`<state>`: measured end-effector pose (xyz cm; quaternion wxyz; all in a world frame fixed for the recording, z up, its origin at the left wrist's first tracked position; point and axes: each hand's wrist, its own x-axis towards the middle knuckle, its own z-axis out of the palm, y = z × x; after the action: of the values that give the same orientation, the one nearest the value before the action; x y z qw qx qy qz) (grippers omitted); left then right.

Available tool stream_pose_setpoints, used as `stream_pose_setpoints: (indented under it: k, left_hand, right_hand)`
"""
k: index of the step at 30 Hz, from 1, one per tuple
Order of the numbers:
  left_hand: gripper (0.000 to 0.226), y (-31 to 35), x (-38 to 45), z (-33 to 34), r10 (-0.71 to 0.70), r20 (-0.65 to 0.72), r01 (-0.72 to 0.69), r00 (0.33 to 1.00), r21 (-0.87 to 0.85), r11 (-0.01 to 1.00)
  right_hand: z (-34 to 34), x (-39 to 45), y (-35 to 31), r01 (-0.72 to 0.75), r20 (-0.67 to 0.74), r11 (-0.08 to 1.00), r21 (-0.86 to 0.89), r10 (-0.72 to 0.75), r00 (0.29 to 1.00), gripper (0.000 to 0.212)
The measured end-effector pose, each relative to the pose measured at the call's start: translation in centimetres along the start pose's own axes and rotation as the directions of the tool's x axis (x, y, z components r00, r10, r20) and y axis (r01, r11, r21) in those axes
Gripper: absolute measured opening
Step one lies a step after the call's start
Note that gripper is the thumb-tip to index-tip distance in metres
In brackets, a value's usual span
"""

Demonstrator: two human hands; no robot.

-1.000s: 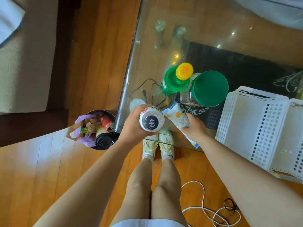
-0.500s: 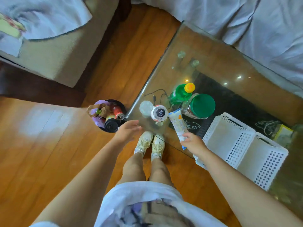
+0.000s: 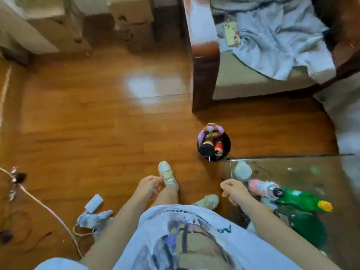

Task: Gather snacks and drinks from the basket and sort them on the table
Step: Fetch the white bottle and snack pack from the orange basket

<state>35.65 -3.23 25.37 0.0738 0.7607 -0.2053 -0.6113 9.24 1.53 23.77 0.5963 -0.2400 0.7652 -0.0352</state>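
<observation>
A round black basket stands on the wooden floor beside the glass table's corner. It holds a red can, a black-lidded cup and a purple-and-brown bag. On the glass table stand a white bottle with a black cap, a green bottle with a yellow cap and a green-lidded jar. My left hand hangs loosely curled and holds nothing. My right hand is loosely curled at the table's edge, also holding nothing.
An armchair draped with grey cloth stands beyond the basket. A cable and crumpled wrappers lie on the floor at the left. My feet are between the hands.
The view has swung left, away from the table toward the floor and basket. My right hand has let go of the carton; both hands have pulled back from the table.
</observation>
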Motion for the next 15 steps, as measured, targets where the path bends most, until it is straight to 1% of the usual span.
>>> stream_pose_setpoints:
  k: [3,5,8,11,15]
  left_hand:
    - [0.034,-4.4,0.0,-6.0,-0.162,-0.119,0.134,0.98,-0.212,0.968]
    - [0.033,-7.7,0.0,-9.4,-0.244,-0.14,0.177,0.96,-0.375,0.91]
    - [0.028,-12.0,0.5,-14.1,-0.329,-0.162,0.197,0.931,-0.535,0.822]
    - [0.031,-15.5,1.4,-18.4,-0.408,-0.16,0.238,0.899,-0.603,0.761]
    - [0.028,-16.7,3.0,-23.8,-0.474,-0.127,0.302,0.871,-0.624,0.721]
  right_hand:
    - [3.0,-0.3,-6.1,0.053,0.032,0.989,-0.14,-0.049,0.998,0.008]
    - [5.6,-0.3,-9.5,0.091,0.065,0.967,-0.236,-0.077,0.995,0.009]
    - [9.8,0.0,-14.2,0.132,0.092,0.942,-0.308,-0.109,0.99,0.009]
    - [13.7,0.1,-18.1,0.123,0.099,0.93,-0.347,-0.095,0.991,0.009]
    - [17.8,0.5,-22.1,0.103,0.147,0.951,-0.292,-0.061,0.987,0.009]
